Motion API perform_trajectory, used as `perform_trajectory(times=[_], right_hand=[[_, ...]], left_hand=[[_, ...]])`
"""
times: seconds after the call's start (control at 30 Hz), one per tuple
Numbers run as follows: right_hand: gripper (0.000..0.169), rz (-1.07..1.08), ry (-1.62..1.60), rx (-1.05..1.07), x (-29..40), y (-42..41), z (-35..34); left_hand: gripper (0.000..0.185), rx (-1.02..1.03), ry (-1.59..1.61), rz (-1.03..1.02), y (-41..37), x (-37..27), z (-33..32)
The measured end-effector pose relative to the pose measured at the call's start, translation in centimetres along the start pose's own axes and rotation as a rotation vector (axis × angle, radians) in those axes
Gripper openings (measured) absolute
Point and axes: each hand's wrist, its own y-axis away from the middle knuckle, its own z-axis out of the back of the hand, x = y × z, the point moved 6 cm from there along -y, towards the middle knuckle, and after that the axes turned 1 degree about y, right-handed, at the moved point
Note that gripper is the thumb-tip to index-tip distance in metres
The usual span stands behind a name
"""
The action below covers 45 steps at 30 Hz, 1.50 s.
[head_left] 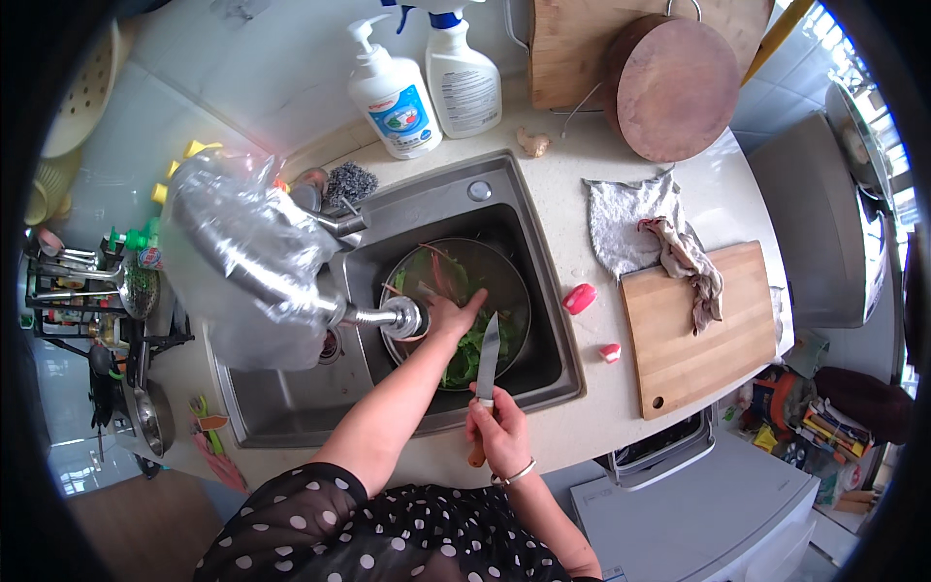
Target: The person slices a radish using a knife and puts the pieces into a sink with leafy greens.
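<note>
My right hand (499, 429) is closed round the wooden handle of a kitchen knife (489, 356), its blade pointing away from me over the sink's near side. With its thumb spread, my left hand (454, 316) reaches into a round metal basin (529, 291) in the sink; its fingertips are partly hidden, and I cannot tell whether they hold anything. Leafy greens (471, 353) and reddish stems (438, 269) lie in the basin around this hand. A metal faucet spout (398, 318) hangs just left of the hand. Two pink-red pieces (580, 299), perhaps radish, lie on the counter right of the sink.
A wooden cutting board (698, 364) with a crumpled rag (687, 265) partly on it lies at right, beside a grey cloth (629, 211). Behind the sink stand a pump bottle (400, 109), a spray bottle (463, 87) and ginger (533, 142). Clear plastic (233, 254) covers the left side.
</note>
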Motion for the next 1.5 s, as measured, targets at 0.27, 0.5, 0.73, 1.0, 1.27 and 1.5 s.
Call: perform_trajectory(times=[0.27, 0.5, 0.73, 1.0, 1.27, 1.5], right_hand=[[0.026, -0.038, -0.228, 0.162, -0.2, 0.1, 0.4], [0.028, -0.035, -0.404, 0.229, -0.4, -0.2, 0.9], [0.027, -0.043, -0.478, 0.263, -0.2, 0.0, 0.6], [0.027, -0.028, -0.461, 0.226, -0.1, 0.0, 0.7], [0.029, -0.024, -0.414, 0.246, -0.2, 0.1, 0.6], [0.029, -0.022, -0.417, 0.248, -0.2, 0.0, 0.6]], left_hand=[[0.085, -0.105, -0.165, 0.000, -0.3, -0.9, -3.0], [0.059, 0.242, 0.476, -0.269, -1.9, 3.2, 0.6], [0.024, 0.180, 0.557, -0.376, -6.1, 9.5, 2.6], [0.059, -0.371, -0.513, -0.639, 2.7, -1.4, 7.4], [0.011, 0.025, -0.493, -1.428, 5.9, -5.4, -3.1], [0.020, 0.156, -1.345, -1.035, 1.5, -0.5, -5.5]])
